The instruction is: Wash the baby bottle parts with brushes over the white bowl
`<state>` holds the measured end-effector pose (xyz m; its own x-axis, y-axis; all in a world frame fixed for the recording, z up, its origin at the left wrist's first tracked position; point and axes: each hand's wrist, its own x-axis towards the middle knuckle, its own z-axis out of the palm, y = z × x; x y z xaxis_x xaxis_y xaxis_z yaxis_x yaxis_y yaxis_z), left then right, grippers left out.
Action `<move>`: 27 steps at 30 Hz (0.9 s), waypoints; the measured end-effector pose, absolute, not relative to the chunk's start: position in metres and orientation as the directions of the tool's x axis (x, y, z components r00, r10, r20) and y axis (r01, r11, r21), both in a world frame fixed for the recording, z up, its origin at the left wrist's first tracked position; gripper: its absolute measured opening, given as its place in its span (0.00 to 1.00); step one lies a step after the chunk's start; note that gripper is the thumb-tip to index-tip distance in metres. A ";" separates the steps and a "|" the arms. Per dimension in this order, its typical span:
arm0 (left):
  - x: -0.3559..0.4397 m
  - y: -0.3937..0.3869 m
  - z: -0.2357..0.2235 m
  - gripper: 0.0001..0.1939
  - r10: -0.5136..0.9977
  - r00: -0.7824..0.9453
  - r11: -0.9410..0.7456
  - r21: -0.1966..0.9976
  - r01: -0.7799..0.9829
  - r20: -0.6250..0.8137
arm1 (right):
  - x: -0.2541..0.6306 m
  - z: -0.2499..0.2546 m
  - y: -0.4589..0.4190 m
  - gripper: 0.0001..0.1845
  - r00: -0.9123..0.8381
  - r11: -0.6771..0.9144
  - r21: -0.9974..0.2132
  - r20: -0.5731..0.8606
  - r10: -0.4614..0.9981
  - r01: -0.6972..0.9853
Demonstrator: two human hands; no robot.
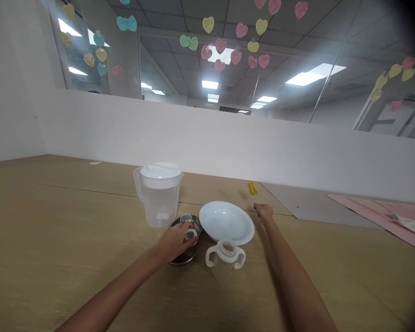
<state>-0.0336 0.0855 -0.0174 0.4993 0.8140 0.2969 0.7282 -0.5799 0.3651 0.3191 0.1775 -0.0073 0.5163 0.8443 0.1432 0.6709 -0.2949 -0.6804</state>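
My left hand (pixel 176 240) reaches over a round metal dish (pixel 182 263), thumb and fingers closed on a small white ring-shaped part (pixel 191 233). A clear round piece (pixel 186 218) lies in the dish beyond my fingers. My right hand (pixel 264 211) is closed on the thin stem of a small brush with a yellow head (pixel 252 188), pointing away from me. Between my hands sits a shallow white bowl (pixel 226 221). Nearer to me stands a baby bottle (pixel 227 251) with two white handles and an open top.
A clear plastic pitcher (pixel 161 203) with a white lid stands behind the metal dish. At the right lie a grey sheet (pixel 318 205) and a pink cloth (pixel 373 214). A white wall (pixel 210 143) with windows above it, dotted with heart-shaped notes, closes off the table's back.
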 end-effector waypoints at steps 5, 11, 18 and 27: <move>-0.033 0.086 -0.017 0.13 0.789 0.523 -0.613 0.362 0.702 0.322 | 0.319 0.038 0.152 0.14 0.548 -0.121 -0.843 0.224 0.806 0.524; -0.035 0.090 -0.026 0.15 0.754 0.548 -0.638 0.201 0.744 0.363 | 0.319 0.085 0.112 0.16 0.354 0.020 -0.886 0.206 0.912 0.463; -0.034 0.090 -0.024 0.12 0.735 0.533 -0.652 0.221 0.726 0.419 | 0.307 0.100 0.087 0.17 0.037 0.054 -0.816 0.092 0.995 0.576; -0.034 0.087 -0.012 0.06 0.711 0.491 -0.650 0.204 0.732 0.504 | 0.309 0.089 0.099 0.22 0.009 -0.015 -0.711 -0.012 1.000 0.703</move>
<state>-0.0338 0.0865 -0.0119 0.4913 0.7106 0.5036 0.7317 -0.6504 0.2038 0.3088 0.0990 0.0885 0.0091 0.9999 -0.0115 0.7035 -0.0146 -0.7106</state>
